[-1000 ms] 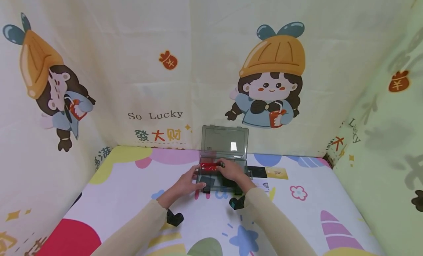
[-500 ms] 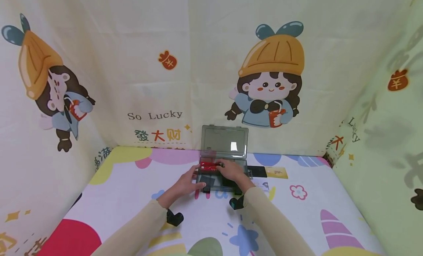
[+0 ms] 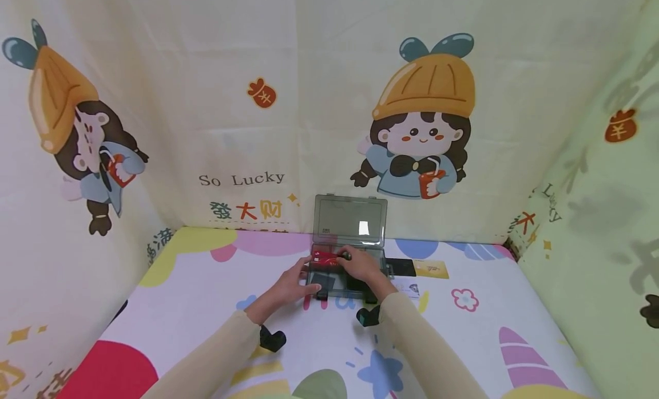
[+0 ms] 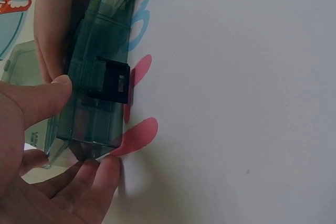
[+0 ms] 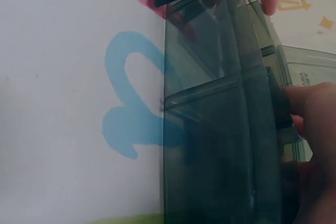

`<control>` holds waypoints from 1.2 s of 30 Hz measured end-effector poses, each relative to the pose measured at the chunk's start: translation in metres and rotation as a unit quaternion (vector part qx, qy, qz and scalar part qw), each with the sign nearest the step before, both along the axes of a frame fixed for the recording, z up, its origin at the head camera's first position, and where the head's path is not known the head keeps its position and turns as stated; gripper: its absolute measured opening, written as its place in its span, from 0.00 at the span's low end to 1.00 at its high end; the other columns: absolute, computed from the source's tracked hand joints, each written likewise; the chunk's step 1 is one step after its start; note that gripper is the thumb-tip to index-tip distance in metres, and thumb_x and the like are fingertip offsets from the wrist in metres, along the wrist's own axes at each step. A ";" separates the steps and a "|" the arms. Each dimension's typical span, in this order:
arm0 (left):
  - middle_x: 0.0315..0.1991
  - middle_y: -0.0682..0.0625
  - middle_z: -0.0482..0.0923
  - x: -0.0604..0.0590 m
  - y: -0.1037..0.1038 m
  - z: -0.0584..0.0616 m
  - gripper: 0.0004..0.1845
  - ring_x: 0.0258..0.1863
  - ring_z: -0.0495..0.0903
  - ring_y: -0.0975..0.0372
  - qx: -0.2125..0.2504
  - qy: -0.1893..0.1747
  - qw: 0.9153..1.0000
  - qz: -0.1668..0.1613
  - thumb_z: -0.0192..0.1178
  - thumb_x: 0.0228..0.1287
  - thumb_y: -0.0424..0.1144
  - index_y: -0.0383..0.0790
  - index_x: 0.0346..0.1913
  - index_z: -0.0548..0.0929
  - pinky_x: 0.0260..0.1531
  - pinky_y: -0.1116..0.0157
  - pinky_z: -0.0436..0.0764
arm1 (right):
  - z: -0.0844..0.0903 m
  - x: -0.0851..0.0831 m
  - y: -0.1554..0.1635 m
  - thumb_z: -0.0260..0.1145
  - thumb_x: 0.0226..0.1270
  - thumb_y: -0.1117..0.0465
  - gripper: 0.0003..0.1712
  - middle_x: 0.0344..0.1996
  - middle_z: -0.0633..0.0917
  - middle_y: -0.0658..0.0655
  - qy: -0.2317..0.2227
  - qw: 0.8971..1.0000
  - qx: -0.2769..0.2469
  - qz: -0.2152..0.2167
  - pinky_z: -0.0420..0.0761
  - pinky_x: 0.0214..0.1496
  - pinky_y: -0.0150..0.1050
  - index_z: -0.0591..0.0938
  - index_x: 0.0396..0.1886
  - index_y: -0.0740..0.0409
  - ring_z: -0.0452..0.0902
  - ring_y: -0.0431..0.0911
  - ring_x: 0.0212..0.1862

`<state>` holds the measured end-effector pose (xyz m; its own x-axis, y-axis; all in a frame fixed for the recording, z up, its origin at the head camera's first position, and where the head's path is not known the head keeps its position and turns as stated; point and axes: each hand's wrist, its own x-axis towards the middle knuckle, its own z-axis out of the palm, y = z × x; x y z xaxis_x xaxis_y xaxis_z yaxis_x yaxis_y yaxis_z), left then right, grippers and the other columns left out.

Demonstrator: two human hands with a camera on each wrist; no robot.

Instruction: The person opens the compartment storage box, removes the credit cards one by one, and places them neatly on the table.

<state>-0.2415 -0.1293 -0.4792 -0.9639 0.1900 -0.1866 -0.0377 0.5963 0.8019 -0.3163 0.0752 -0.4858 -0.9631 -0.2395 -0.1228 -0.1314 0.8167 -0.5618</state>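
A see-through grey-green plastic box (image 3: 341, 294) lies on the table with its lid (image 3: 347, 218) raised at the back. Its left end is in the grip of my left hand (image 3: 288, 284); in the left wrist view the thumb lies over the top edge and the fingers wrap the corner of the box (image 4: 97, 116). Over the box's right part, my right hand (image 3: 360, 264) pinches the right end of a red bank card (image 3: 324, 259). A dark flat piece (image 3: 323, 283) shows in the front left compartment. In the right wrist view, fingers (image 5: 320, 114) reach behind the box wall (image 5: 210, 145), hiding the card.
Right of the box lie a black card (image 3: 403, 267), a gold card (image 3: 432, 269) and a white card (image 3: 411, 288). Two black latches hang along the box's front, the left latch (image 3: 321, 296) near my thumb. A printed cloth backdrop (image 3: 329, 101) stands right behind the lid.
The red card has shifted very slightly at the right fingertips. Both hands and the box stay in place.
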 end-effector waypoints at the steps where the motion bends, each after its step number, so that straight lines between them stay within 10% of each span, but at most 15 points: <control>1: 0.65 0.39 0.70 0.000 0.000 -0.001 0.43 0.64 0.71 0.46 0.001 0.000 1.000 0.001 0.67 0.60 0.45 0.47 0.74 0.56 0.57 0.44 0.77 | 0.000 0.000 0.000 0.57 0.70 0.45 0.16 0.52 0.83 0.55 -0.001 1.000 -0.012 -0.004 0.76 0.54 0.55 0.80 0.52 0.43 0.78 0.52 0.50; 12: 0.65 0.40 0.71 -0.001 0.000 -0.001 0.43 0.64 0.71 0.47 0.006 -0.002 1.000 0.002 0.67 0.60 0.45 0.47 0.74 0.56 0.58 0.44 0.76 | 0.004 0.002 0.007 0.63 0.67 0.49 0.10 0.30 0.81 0.52 0.014 0.996 -0.090 -0.009 0.67 0.32 0.35 0.80 0.34 0.50 0.71 0.45 0.32; 19: 0.64 0.41 0.71 0.001 0.001 0.000 0.42 0.64 0.71 0.47 0.006 -0.008 1.000 0.012 0.66 0.61 0.45 0.48 0.74 0.56 0.58 0.43 0.75 | 0.003 0.005 0.011 0.63 0.68 0.54 0.07 0.37 0.85 0.52 0.031 0.988 -0.152 -0.012 0.73 0.38 0.36 0.84 0.37 0.50 0.74 0.45 0.37; 28: 0.63 0.41 0.71 0.000 0.002 0.000 0.42 0.63 0.71 0.48 0.009 -0.004 1.000 0.013 0.67 0.60 0.44 0.47 0.74 0.57 0.56 0.43 0.77 | 0.002 0.007 0.019 0.64 0.68 0.56 0.11 0.44 0.85 0.60 0.025 0.952 -0.302 -0.050 0.84 0.39 0.37 0.84 0.45 0.57 0.79 0.46 0.40; 36: 0.62 0.39 0.73 0.000 0.001 0.002 0.42 0.61 0.73 0.48 0.005 0.006 1.000 -0.001 0.67 0.60 0.42 0.43 0.74 0.57 0.60 0.45 0.75 | 0.008 0.011 0.027 0.66 0.66 0.60 0.13 0.47 0.84 0.65 0.040 0.941 -0.329 -0.061 0.87 0.32 0.39 0.84 0.47 0.61 0.83 0.44 0.29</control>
